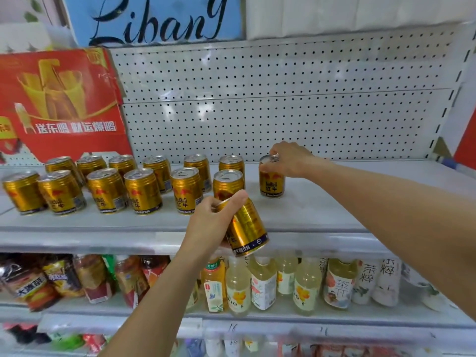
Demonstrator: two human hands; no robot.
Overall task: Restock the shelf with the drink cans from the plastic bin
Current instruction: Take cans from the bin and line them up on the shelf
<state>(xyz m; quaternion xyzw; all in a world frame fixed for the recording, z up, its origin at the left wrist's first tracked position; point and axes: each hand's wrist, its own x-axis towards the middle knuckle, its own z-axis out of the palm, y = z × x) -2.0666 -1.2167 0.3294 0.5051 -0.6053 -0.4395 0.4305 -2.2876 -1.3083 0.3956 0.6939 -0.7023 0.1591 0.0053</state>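
The left hand [208, 222] grips a tilted can [246, 226] off the shelf [322, 217] lip — likely to slip — while right hand [289, 159] fingers seemingly pinch a standing can [271, 180].

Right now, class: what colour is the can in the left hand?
Gold, with dark lettering near its base: the tilted can, head view.

A shop: pegboard-backed shelf [334, 202] (metal), stocked bottled drinks [262, 284] below.
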